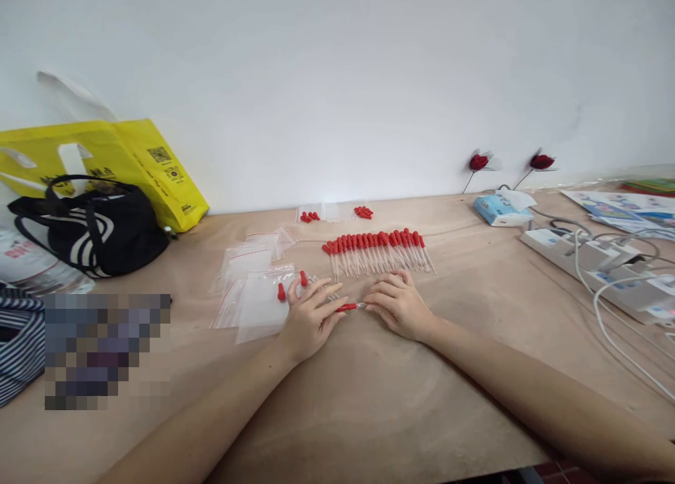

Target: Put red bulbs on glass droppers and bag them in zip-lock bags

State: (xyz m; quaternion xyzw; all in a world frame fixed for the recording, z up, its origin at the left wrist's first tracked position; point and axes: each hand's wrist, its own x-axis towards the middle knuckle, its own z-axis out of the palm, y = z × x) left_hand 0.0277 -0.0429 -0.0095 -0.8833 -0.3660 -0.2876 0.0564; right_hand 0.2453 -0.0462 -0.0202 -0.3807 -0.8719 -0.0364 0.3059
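Observation:
My left hand (312, 317) pinches the red rubber bulb (346, 307) of a dropper near the middle of the table. At the bulb's right end, my right hand (401, 304) closes its fingertips on the clear tube (361, 305). Bulb and tube lie in line, meeting between the hands. Behind them is a row of droppers (374, 248) with red bulbs pointing to the wall. Two loose red bulbs (281, 292) rest on clear zip bags (259, 308) left of my left hand. Small pale pieces (334, 296) show by its fingers.
More red bulbs (363, 212) lie on bags near the wall. A yellow bag (158, 167) and black bag (110, 231) stand at the left. At the right are a tissue pack (502, 209), power strips (595, 259) with white cables, and papers (627, 206).

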